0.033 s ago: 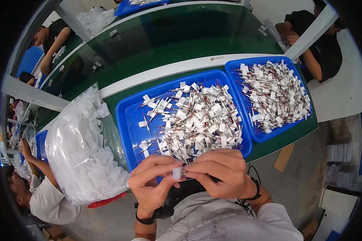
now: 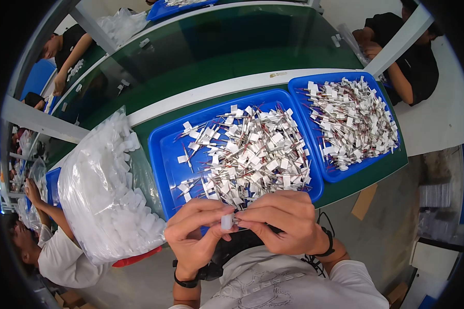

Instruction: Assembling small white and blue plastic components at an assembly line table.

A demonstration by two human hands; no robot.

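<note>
My left hand pinches a small, translucent white plastic housing between thumb and fingers, in front of my body. Against its right side, my right hand is closed on a thin metallic part, mostly covered by the fingertips. Whether that part is inside the housing or only touching it, I cannot tell. Just beyond both hands lies a blue tray heaped with thin leads that carry white tabs and reddish wires. To the left, a clear plastic bag is full of similar translucent white pieces.
A second blue tray of the same leads stands at the right. Behind a pale rail runs a green belt with a few small white parts. Metal posts rise on both sides. Other people sit at left and right.
</note>
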